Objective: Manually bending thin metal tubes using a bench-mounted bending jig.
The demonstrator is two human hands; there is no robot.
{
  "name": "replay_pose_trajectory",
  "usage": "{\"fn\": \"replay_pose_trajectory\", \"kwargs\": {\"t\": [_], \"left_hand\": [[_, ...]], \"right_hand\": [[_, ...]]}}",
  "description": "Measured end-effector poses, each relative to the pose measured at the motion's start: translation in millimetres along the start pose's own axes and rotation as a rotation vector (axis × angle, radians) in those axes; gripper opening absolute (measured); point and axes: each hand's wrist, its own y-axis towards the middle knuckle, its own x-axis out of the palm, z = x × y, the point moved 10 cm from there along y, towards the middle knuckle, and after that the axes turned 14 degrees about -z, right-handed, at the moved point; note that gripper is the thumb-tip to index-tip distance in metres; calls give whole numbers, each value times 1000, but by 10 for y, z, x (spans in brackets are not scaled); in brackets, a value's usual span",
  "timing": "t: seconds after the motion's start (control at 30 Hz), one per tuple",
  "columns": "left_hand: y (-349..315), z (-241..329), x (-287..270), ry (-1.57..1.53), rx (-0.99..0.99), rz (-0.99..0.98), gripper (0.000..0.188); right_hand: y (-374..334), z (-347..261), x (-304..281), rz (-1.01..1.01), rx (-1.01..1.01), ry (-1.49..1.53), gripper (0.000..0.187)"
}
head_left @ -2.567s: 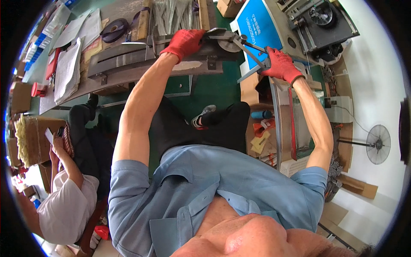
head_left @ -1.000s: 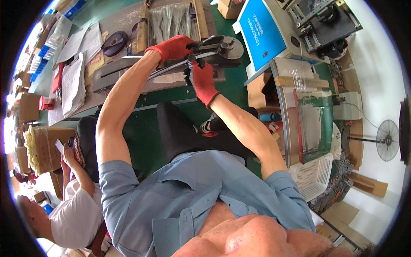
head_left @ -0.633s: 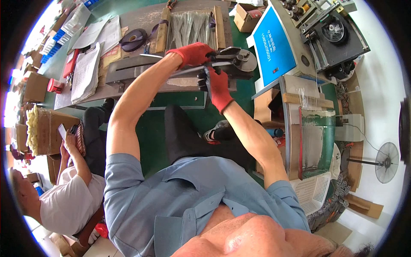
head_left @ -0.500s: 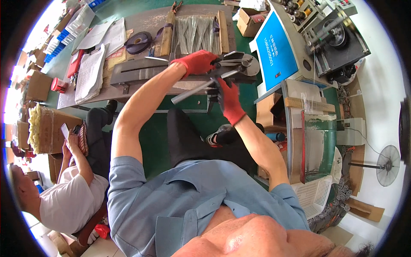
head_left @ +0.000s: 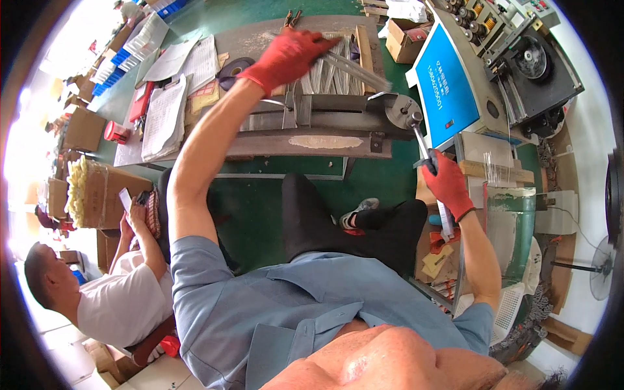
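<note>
My left hand (head_left: 292,55), in a red glove, is raised above the far side of the bench. Its fingers are closed on a thin grey metal piece (head_left: 356,70), blurred by motion and slanting down to the right. Beneath it lies a heap of thin metal wires (head_left: 322,81) between wooden bars. My right hand (head_left: 450,185), also red-gloved, is wrapped round the lever (head_left: 422,135) of a bench-mounted bending tool (head_left: 402,112). That lever runs from the tool's round plate toward me. A long steel bed (head_left: 325,120) extends left from the plate.
Papers (head_left: 166,120), a red can (head_left: 117,132) and a dark tape roll (head_left: 235,73) lie on the bench's left. A blue-fronted machine (head_left: 445,84) stands at the right, near a glass-sided tank (head_left: 510,221). At far left, a person (head_left: 110,292) sits holding a phone.
My right hand has swung the lever from the lower left round to the right. My left hand has lifted off the tool and moved away over the wires, with a grey metal piece in it.
</note>
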Motion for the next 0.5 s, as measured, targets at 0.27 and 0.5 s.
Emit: {"fn": "replay_pose_trajectory", "kwargs": {"t": [0.27,0.5], "left_hand": [[-18,-890,437,359,148,-36,35],[290,-755,950,374,407,-21,27]], "right_hand": [[97,276,-192,75,-151,-167,42],[126,218,-228,70,-167,-276,41]]}}
